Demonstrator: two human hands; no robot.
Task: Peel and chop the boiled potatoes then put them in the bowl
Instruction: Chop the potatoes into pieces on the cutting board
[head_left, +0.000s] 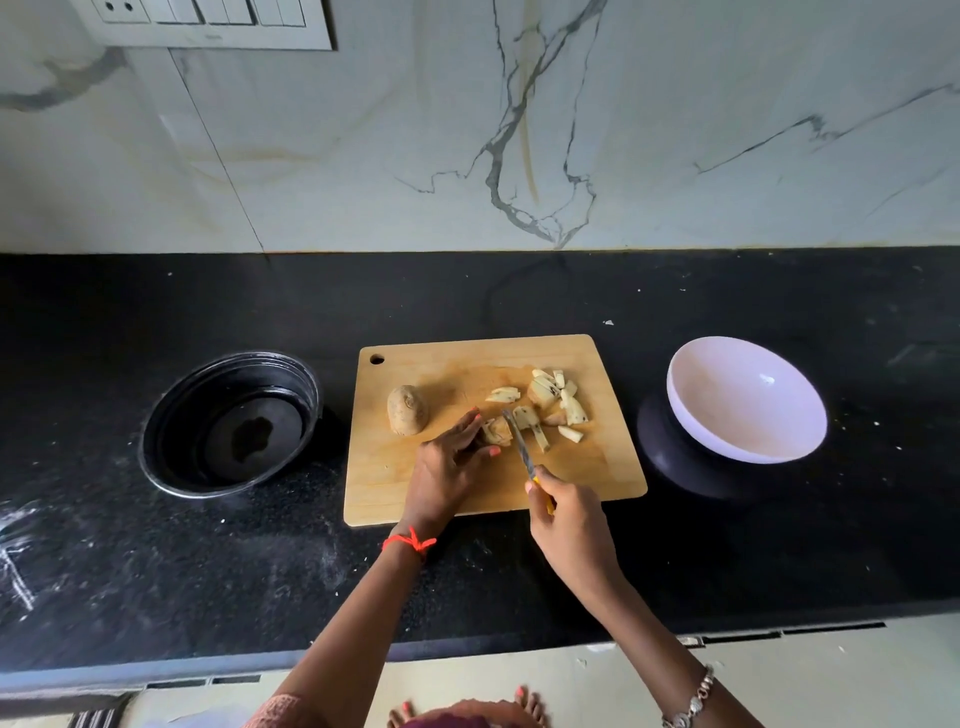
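My left hand (449, 462) sits at the centre of the cutting board (597, 467), fingers laid over the potato piece (496, 430) and thumb tucked against its near side, so the piece is pinched down on the wood. My right hand (566, 525) is wrapped round the yellow handle of the knife (519, 441), with the blade angled up and to the left so that its tip is at the right edge of that piece. I judge boiled potato to be soft, light and a little slick on the cut faces. It will crumble if I squeeze, so I hold it low at the sides with gentle pressure, fingertips clear of the blade, and let the knife press straight through. The cut chunks (558, 402) lie just right of the blade, pale with dark specks. They look easier to scoop up together than to pick up singly. The whole potato (408, 409), skin on, rests on the left part of the board. Its skin should slip off easily once it is nicked. The white bowl (748, 405) waits empty on the table (156, 571) at the right of the frame, and a black pot (156, 431) stands at the left.
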